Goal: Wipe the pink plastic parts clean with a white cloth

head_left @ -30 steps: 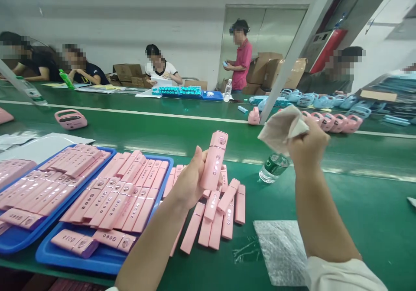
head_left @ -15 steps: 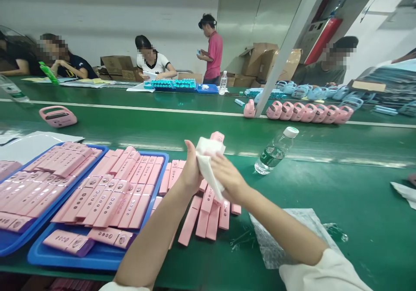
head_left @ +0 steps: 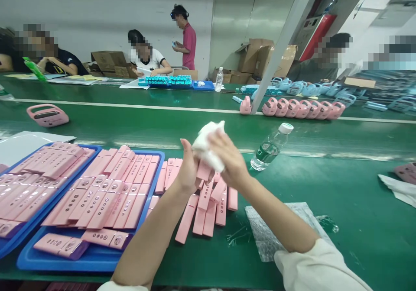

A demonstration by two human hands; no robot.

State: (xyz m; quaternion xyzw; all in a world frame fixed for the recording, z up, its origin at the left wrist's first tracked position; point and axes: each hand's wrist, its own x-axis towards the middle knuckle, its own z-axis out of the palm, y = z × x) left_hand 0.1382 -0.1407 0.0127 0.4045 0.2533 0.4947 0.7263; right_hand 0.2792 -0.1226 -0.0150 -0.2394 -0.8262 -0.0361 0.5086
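Note:
Above the green table, my left hand [head_left: 189, 167] holds a pink piece [head_left: 203, 170], its thumb pointing up. Most of that piece is hidden by a white cloth [head_left: 208, 146]. My right hand [head_left: 229, 159] presses the cloth against the piece, its fingers bent over it and slightly blurred. Below the hands lies a loose pile of pink pieces [head_left: 209, 217] with small round marks. To the left, a blue tray [head_left: 68, 263] carries rows of similar pink pieces.
A second blue tray [head_left: 6, 243] stands far left. A water bottle [head_left: 266, 152] is right of my hands, a clear plastic sheet [head_left: 266, 234] nearer me. Pink handled cases [head_left: 292, 108] line the far side. Several people sit or stand beyond.
The cloth has shifted over the piece, and more pink shows beneath it. The view has turned slightly right. The standing person in the red shirt has moved left.

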